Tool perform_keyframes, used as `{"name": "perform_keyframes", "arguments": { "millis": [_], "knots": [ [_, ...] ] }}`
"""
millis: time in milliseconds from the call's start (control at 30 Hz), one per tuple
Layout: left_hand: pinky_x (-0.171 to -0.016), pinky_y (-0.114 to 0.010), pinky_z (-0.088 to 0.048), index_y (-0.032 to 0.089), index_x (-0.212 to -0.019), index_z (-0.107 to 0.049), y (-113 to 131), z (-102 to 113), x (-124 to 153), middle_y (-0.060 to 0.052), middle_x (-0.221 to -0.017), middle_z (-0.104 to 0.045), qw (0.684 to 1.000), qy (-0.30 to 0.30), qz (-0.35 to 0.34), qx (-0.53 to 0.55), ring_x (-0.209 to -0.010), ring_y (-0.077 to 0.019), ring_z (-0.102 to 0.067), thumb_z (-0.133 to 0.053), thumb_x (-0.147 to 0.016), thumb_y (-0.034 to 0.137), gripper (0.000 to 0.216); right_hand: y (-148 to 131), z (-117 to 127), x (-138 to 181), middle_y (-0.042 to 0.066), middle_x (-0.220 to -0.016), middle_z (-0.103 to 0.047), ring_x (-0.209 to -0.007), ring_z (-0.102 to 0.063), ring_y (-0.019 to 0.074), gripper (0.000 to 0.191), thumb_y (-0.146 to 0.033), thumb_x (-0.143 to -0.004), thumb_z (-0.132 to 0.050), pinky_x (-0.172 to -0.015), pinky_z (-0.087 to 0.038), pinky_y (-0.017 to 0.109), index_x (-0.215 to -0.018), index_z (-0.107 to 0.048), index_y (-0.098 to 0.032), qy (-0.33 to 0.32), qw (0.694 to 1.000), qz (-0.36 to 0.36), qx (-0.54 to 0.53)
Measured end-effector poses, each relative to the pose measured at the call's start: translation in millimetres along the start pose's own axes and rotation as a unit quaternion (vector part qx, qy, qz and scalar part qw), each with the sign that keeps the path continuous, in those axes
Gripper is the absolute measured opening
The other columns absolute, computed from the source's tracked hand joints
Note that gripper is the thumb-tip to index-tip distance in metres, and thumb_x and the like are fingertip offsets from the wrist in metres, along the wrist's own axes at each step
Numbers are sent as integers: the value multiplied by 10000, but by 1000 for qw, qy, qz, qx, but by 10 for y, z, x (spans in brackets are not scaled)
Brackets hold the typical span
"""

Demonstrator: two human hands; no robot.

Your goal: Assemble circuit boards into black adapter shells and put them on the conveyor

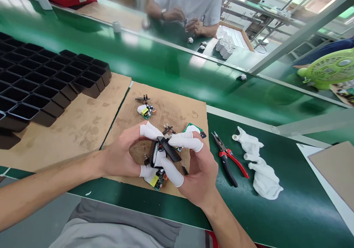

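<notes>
My left hand (124,156) and my right hand (199,167), both with white finger cots, meet over a brown cardboard sheet (177,108). Together they pinch a small black plastic part (163,150), apparently joined to a circuit board whose green and yellow end (157,180) pokes out beneath my left fingers. Another small circuit board with a white component (146,110) lies farther back on the cardboard, next to a black pronged piece (143,99). A green board (197,128) lies just behind my right fingers.
Red-handled pliers (228,157) and white cloth gloves (258,167) lie on the green bench to my right. A black compartment tray (41,86) sits at left on cardboard. Across the green conveyor (155,62) another person handles small parts. A green fan (329,69) stands at far right.
</notes>
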State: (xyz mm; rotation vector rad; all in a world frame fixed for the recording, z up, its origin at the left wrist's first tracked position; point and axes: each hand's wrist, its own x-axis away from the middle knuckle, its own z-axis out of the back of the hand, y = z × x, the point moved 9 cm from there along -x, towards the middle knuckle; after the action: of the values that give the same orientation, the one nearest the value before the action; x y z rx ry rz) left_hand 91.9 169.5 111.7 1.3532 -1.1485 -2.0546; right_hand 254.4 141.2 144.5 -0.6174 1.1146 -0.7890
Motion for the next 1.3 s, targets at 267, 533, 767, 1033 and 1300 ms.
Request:
{"name": "perform_keyframes", "arguments": {
  "millis": [267,533,767,1033,1300],
  "knots": [
    [-878,-466,-651,288,-1282,-691,-30,19,23,-81,-1150,-761,1000,19,0,-4,-956,-289,-745,-1002,-736,189,636,67,-30,22,19,-1094,-729,-941,-694,229,539,-209,-816,-997,-821,-562,402,-1260,-704,-300,-1,1000,-22,11],
    [-869,-496,-699,286,-1277,-705,-78,38,40,-94,-1132,-752,1000,22,12,-3,-988,-318,-753,-990,-719,172,637,132,-9,35,57,-1137,-710,-1033,-680,246,408,-183,-931,-853,-885,-593,417,-1294,-697,-288,7,999,-36,-6],
    [-933,-490,-716,284,-1328,-683,-67,94,54,-107,-1205,-754,999,29,-7,-15,-1074,-309,-772,-998,-746,176,670,-169,206,72,67,-1070,-738,-955,-741,265,373,-115,-909,-824,-844,-655,488,-1238,-747,-273,87,991,84,64],
    [-951,-451,-682,234,-1396,-648,571,215,-14,-130,-1211,-800,984,59,-124,-113,-1063,-288,-796,-996,-797,208,693,-774,-57,486,115,-1132,-774,-991,-821,281,520,-57,-935,-829,-753,-759,413,-1399,-787,-285,140,959,133,207],
    [-878,-402,-678,207,-1409,-647,1177,177,301,-157,-1198,-791,953,162,-145,-210,-1012,-280,-786,-980,-762,159,730,-820,-413,865,158,-1371,-745,-1200,-827,379,652,-10,-913,-844,-852,-791,472,-1467,-789,-349,238,953,126,140]
  ]
}}
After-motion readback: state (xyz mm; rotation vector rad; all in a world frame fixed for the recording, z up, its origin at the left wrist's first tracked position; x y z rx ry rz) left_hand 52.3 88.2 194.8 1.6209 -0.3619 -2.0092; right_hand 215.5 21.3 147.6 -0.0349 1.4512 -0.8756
